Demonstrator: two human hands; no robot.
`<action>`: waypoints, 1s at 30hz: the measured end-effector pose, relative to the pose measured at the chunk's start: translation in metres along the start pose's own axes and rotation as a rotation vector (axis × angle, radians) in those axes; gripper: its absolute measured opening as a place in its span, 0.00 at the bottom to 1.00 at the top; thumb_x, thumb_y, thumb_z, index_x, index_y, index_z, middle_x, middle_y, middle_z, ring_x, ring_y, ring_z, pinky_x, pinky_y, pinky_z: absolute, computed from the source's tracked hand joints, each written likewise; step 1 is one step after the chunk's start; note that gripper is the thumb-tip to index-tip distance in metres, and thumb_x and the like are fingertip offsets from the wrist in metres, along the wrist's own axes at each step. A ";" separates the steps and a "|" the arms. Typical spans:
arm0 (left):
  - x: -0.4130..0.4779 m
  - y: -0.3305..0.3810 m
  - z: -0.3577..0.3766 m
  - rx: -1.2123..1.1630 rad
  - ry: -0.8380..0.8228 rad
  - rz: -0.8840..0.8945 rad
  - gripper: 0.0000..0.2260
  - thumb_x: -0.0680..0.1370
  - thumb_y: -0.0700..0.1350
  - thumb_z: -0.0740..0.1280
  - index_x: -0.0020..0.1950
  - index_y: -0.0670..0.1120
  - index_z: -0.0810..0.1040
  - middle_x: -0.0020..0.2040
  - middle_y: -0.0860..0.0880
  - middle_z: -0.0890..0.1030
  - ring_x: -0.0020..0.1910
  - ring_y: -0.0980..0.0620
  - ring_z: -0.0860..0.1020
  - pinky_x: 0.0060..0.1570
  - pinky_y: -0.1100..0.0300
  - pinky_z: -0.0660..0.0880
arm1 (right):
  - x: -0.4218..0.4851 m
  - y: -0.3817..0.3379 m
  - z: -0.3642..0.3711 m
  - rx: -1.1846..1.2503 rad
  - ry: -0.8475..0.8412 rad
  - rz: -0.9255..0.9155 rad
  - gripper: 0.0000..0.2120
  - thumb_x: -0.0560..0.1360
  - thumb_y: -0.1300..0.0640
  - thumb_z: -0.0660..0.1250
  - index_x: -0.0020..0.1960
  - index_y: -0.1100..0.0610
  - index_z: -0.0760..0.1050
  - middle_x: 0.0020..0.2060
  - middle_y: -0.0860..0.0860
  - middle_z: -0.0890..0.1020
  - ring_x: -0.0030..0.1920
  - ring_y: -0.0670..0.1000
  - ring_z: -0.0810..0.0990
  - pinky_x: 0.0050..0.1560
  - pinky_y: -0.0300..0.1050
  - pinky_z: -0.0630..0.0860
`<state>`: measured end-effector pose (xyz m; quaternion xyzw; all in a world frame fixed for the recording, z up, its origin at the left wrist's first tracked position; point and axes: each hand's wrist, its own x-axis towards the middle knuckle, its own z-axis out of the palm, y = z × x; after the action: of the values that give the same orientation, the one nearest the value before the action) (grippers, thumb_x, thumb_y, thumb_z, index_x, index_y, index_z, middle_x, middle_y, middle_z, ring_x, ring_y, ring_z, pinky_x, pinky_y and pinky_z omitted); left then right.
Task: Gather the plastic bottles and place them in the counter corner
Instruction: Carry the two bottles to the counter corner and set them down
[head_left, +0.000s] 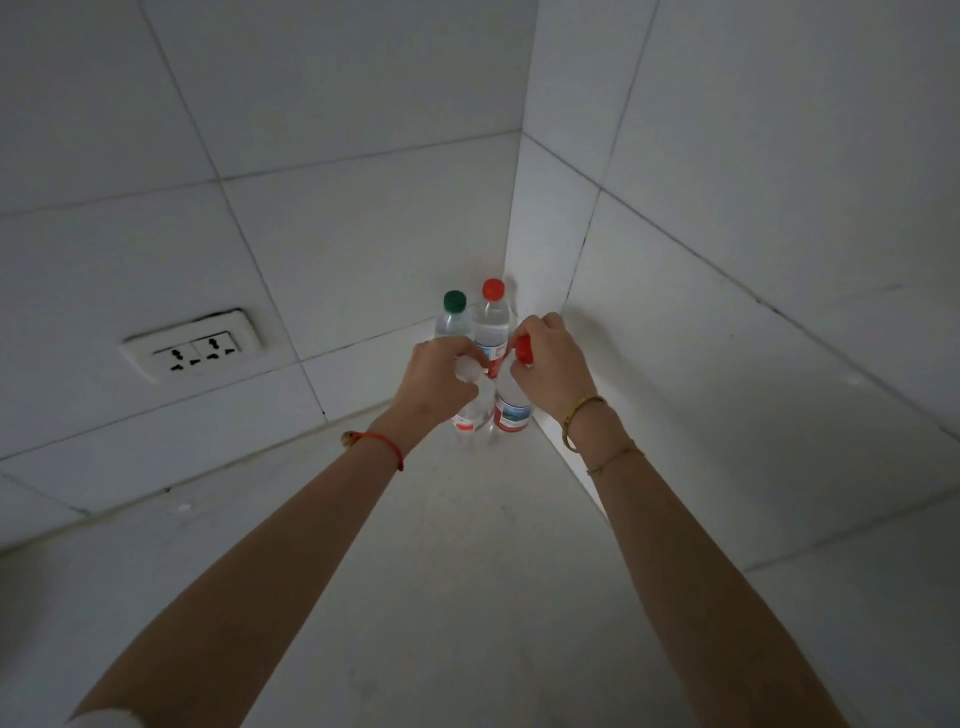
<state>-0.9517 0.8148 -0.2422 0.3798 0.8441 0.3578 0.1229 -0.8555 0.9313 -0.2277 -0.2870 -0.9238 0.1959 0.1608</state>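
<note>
A white double wall socket (192, 352) sits on the tiled wall at left. In the counter corner (498, 519) stand four clear plastic bottles – a green-capped bottle (453, 318) and red-capped bottle (492, 317) behind; the left hand (435, 382) grips a white-capped bottle (471, 410), the right hand (548, 358) another red-capped one (511, 410)

Four clear plastic bottles stand bunched in the white tiled counter corner (524, 270). Left hand (441, 379) grips the white-capped bottle (470, 410), right hand (550, 358) pinches the red-capped bottle (511, 410) by its top. Green-capped bottle (453, 319) and another red-capped one (492, 322) sit behind.
</note>
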 end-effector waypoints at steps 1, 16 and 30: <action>0.008 -0.002 0.003 0.007 -0.010 -0.002 0.17 0.66 0.32 0.70 0.49 0.49 0.83 0.51 0.49 0.83 0.47 0.52 0.77 0.45 0.65 0.69 | 0.006 0.003 0.002 -0.009 -0.001 0.004 0.10 0.74 0.63 0.65 0.55 0.59 0.73 0.53 0.57 0.74 0.47 0.53 0.76 0.54 0.40 0.73; 0.062 0.000 0.015 0.068 -0.101 0.058 0.18 0.69 0.28 0.65 0.51 0.47 0.82 0.50 0.49 0.82 0.45 0.49 0.79 0.39 0.66 0.75 | 0.050 0.025 0.022 -0.056 -0.077 -0.014 0.13 0.71 0.68 0.67 0.55 0.60 0.73 0.56 0.57 0.73 0.51 0.56 0.77 0.56 0.46 0.77; 0.060 -0.009 0.022 0.061 -0.092 0.070 0.22 0.70 0.32 0.69 0.60 0.51 0.76 0.56 0.52 0.79 0.52 0.53 0.75 0.49 0.69 0.68 | 0.048 0.021 0.023 -0.061 -0.086 0.009 0.18 0.74 0.62 0.66 0.64 0.59 0.70 0.59 0.58 0.74 0.59 0.57 0.75 0.64 0.49 0.73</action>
<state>-0.9869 0.8652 -0.2600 0.4290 0.8342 0.3181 0.1375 -0.8928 0.9694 -0.2480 -0.2873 -0.9341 0.1807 0.1113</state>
